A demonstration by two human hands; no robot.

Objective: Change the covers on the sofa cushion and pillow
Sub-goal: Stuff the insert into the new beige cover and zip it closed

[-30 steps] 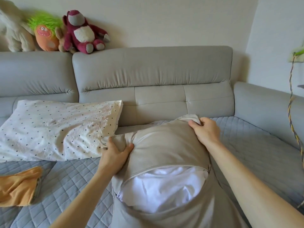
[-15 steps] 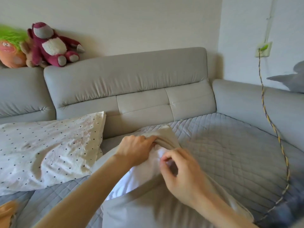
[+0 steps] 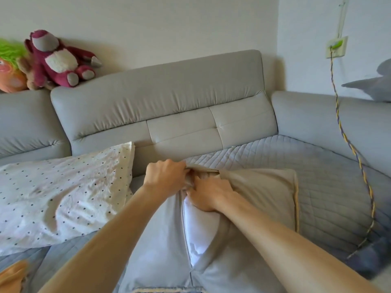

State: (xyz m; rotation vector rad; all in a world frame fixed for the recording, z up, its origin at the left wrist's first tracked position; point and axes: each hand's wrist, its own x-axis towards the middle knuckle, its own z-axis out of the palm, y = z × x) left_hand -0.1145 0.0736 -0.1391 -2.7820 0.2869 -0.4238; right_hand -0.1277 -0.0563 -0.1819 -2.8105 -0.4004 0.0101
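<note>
Left of centre, a crinkled, dotted white pillow (image 3: 63, 187) lies on the quilted grey sofa seat (image 3: 317, 166). Mid-frame, the left hand (image 3: 167, 176) has its grip closed on the bunched edge of the smooth beige cover (image 3: 264, 193). The right hand (image 3: 211, 194), touching it, clutches the same folds above the white insert (image 3: 198, 227).

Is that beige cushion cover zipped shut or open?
Open. The cover gapes along its slit; the white insert shows through. The left hand and right hand grip the cover at the slit's far end.
</note>
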